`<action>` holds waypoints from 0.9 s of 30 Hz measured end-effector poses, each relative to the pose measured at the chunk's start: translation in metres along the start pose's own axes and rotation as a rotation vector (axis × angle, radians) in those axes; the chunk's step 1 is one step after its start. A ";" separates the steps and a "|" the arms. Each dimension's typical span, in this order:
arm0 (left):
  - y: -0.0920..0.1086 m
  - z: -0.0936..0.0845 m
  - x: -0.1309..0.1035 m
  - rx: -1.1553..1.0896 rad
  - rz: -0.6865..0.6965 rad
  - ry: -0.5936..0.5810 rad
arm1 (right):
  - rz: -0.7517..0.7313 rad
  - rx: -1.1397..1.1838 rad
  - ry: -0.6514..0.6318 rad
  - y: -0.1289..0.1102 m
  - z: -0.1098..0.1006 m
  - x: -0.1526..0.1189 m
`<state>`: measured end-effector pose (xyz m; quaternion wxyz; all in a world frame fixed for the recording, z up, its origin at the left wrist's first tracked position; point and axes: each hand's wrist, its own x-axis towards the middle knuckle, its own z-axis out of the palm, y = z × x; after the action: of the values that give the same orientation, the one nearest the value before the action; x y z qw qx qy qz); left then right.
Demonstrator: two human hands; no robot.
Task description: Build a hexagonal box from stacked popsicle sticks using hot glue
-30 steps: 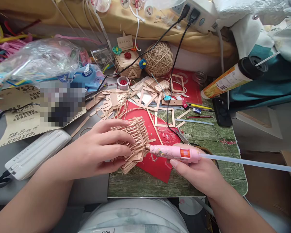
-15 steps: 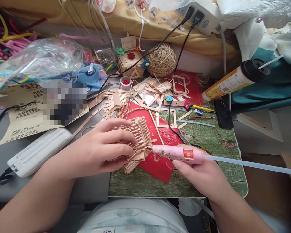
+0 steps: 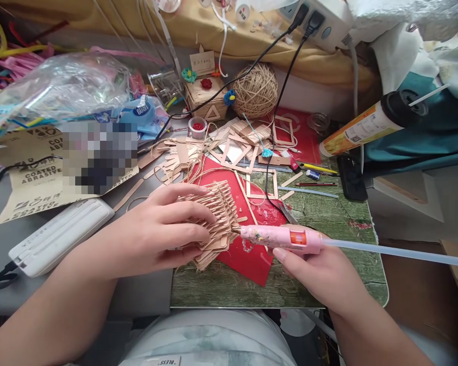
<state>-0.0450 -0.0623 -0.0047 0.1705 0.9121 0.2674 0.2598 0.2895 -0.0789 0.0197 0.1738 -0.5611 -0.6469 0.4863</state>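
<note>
Stick structure [image 3: 219, 223] is lying over the red sheet [image 3: 250, 267], near the middle of the view. At its nine o'clock, the left hand [image 3: 170, 229] is gripping it with fingers spread and curved. Between three and four o'clock, the right hand [image 3: 316, 269] is clasping the pink glue gun [image 3: 267, 236], its tip pointing at the structure's edge. Farther, a twine ball [image 3: 255, 91] is sitting at one o'clock, a cup [image 3: 366, 127] at two.

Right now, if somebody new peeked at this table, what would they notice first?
Probably the pink glue gun in the right hand, its tip close to the layered wooden-stick piece that the left hand holds. The bright red sheet beneath them stands out too. Farther back, a big ball of twine sits beside a little flower-trimmed box.
</note>
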 end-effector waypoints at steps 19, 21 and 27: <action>-0.002 0.000 0.000 0.005 0.017 -0.010 | -0.055 0.022 -0.157 0.003 -0.004 0.008; -0.002 0.000 0.000 0.004 0.018 -0.008 | -0.063 0.028 -0.180 0.005 -0.005 0.008; 0.000 -0.001 0.000 -0.003 0.013 -0.003 | -0.030 0.033 -0.146 0.006 -0.004 0.007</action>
<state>-0.0456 -0.0616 -0.0035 0.1704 0.9139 0.2611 0.2600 0.2935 -0.0716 0.0140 0.1425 -0.5115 -0.6580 0.5339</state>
